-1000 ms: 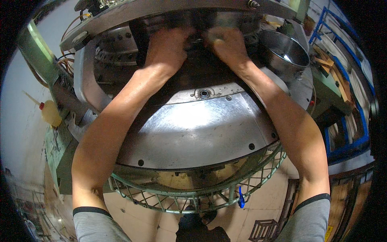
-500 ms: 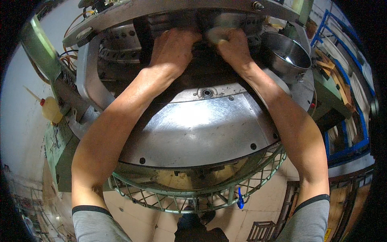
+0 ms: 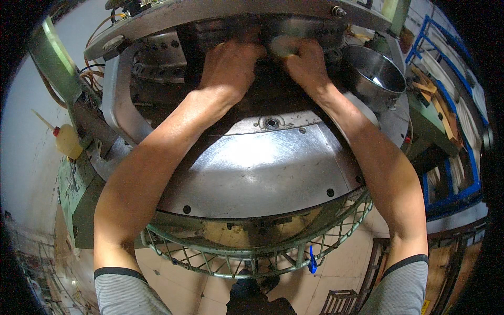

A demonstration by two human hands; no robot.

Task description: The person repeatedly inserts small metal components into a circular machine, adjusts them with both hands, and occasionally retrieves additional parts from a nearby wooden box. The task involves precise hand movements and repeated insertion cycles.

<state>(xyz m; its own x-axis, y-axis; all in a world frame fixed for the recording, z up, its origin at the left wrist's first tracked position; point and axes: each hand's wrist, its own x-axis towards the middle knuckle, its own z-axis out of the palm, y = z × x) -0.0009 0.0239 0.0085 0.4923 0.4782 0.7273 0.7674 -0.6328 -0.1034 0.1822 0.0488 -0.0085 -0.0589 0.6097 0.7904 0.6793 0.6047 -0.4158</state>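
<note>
where the steel bar (image 3: 157,25) arches, i judge close handwork.
at twelve o'clock, my left hand (image 3: 231,65) and right hand (image 3: 308,65) curl inside the central machine (image 3: 257,184); hold and closure i can't tell; next calls for knuckle clearance.

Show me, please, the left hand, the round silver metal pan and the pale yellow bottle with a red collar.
Left hand (image 3: 229,69): head view, back of the hand.
Round silver metal pan (image 3: 366,88): head view, near outer wall.
Pale yellow bottle (image 3: 69,142): head view, its rounded body.
</note>
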